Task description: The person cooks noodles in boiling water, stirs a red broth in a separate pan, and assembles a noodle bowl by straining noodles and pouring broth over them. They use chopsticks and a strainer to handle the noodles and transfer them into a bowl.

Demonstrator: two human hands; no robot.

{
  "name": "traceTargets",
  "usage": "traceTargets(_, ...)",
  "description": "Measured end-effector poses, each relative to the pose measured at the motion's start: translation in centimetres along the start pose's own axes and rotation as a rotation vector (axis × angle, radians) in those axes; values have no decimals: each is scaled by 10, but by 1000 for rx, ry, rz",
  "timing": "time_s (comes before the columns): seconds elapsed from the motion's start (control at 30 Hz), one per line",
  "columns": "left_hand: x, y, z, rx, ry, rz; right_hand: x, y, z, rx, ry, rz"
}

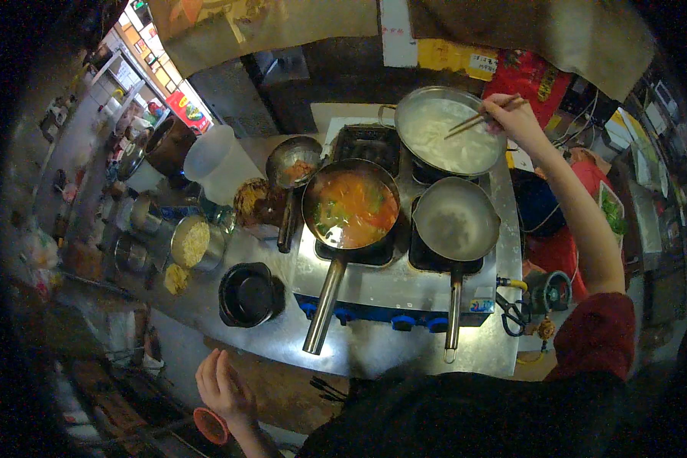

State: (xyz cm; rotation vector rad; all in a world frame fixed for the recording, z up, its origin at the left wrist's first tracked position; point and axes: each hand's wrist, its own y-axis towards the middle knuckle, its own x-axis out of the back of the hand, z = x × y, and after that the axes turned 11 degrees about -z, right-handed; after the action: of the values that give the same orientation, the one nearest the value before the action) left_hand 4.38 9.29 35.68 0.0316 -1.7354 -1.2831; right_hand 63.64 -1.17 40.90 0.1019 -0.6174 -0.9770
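Note:
My right hand [508, 117] is closed around a pair of wooden chopsticks [469, 123]. Their tips reach into a wide metal pot [399, 131] of cloudy, whitish liquid with pale pieces in it. In front of that pot, a saucepan [458, 220] of greyish liquid sits on the right front burner. On the left front burner stands a long-handled pan holding orange-red soup [352, 209] with greens. My left hand [224, 383] hangs in front of the counter edge, fingers loosely bent, and nothing shows in it. Nearest to it on the counter is a black bowl [246, 295].
A small strainer ladle [293, 163] with reddish food rests left of the soup pan. Further left are a translucent plastic pitcher [220, 166] and a metal container of shredded food [196, 243]. Pan handles [325, 309] jut over the stove knobs. Black-handled scissors [513, 315] hang at right.

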Motion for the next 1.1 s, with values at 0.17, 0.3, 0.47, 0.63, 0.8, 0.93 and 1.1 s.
traceTargets(0.17, 0, -5, 0, 34, -3, 18, -24, 57, -83, -171, 47, -164)
traceTargets(0.3, -2, -7, 3, 8, -11, 8, -39, 73, -119, -230, 42, -209)
traceTargets(0.47, -3, -11, 6, 20, -2, 4, -59, 80, -145, -199, -30, -253)
traceTargets(0.63, -4, -11, 6, 8, 9, 3, -66, 95, -164, -89, -335, -465)
traceTargets(0.8, 0, -11, 3, 57, -15, 49, -40, 103, -167, -311, -113, -354)
traceTargets(0.93, 0, -10, -1, 56, -4, 60, -16, 92, -165, -515, 101, -265)
traceTargets(1.1, -3, -6, -3, 42, -17, 48, 2, 66, -162, -649, 290, -354)
